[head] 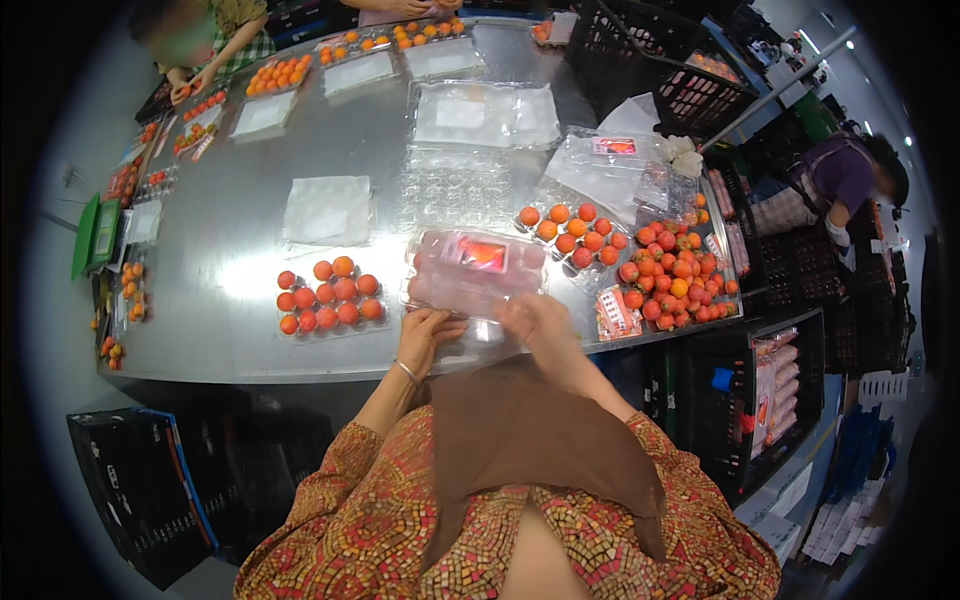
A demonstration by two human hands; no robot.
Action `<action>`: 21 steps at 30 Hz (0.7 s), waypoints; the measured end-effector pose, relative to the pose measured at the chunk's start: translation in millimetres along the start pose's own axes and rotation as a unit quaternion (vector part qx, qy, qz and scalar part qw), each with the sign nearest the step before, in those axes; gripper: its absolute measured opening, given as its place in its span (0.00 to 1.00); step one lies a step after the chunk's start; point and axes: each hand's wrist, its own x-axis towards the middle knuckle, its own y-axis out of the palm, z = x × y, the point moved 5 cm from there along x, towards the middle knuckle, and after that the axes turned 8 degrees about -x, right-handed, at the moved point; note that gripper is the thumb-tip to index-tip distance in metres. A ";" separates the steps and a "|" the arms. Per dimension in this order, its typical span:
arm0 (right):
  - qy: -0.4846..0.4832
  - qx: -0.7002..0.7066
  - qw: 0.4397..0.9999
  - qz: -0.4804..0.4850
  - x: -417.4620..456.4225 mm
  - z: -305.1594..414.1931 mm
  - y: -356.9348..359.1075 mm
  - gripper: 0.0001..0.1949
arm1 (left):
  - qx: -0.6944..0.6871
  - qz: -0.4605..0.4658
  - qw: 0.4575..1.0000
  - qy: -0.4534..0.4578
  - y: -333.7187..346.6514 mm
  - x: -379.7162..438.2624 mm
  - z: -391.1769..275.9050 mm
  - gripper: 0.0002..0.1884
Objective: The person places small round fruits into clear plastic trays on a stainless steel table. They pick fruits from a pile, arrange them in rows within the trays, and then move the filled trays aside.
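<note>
A clear plastic clamshell box (pixel 472 271) with a red label on its lid lies before me, red fruit dimly visible inside. My left hand (pixel 425 337) touches its near left edge, thumb and fingers close to the rim. At the near right edge is my right hand (pixel 536 326), blurred, its fingertips on or close to the rim; its exact grip is unclear. An open tray of red-orange tomatoes (pixel 326 296) sits to the left. Another filled tray (pixel 574 234) lies to the right, beside a heap of loose tomatoes (pixel 675 274) and a printed card (pixel 617 313).
Stacked clear trays (pixel 457 184) and white padding sheets (pixel 328 210) lie on the metal table (pixel 225 330). A black crate (pixel 660 67) stands at the back right, with a green scale (pixel 97 236) at the left. Co-workers stand at the far side (pixel 225 37) and right (pixel 832 176).
</note>
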 end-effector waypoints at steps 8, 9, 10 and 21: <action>-0.167 -0.019 0.986 0.016 45.1 107.2 44.5 0.18 | -0.078 -0.004 0.996 -0.049 -2.7 -1.3 9.0 0.16; -0.239 -0.158 0.958 0.031 46.2 112.0 43.2 0.18 | -0.098 0.003 0.994 -0.051 -3.1 -1.1 9.6 0.15; -0.229 -0.297 0.926 0.034 49.4 105.1 29.7 0.22 | -0.103 0.009 0.993 -0.059 -2.9 -1.3 9.3 0.16; -0.361 -0.657 0.660 0.056 18.5 46.7 -4.4 0.11 | -0.009 0.049 0.984 -0.172 -12.4 -4.1 23.6 0.22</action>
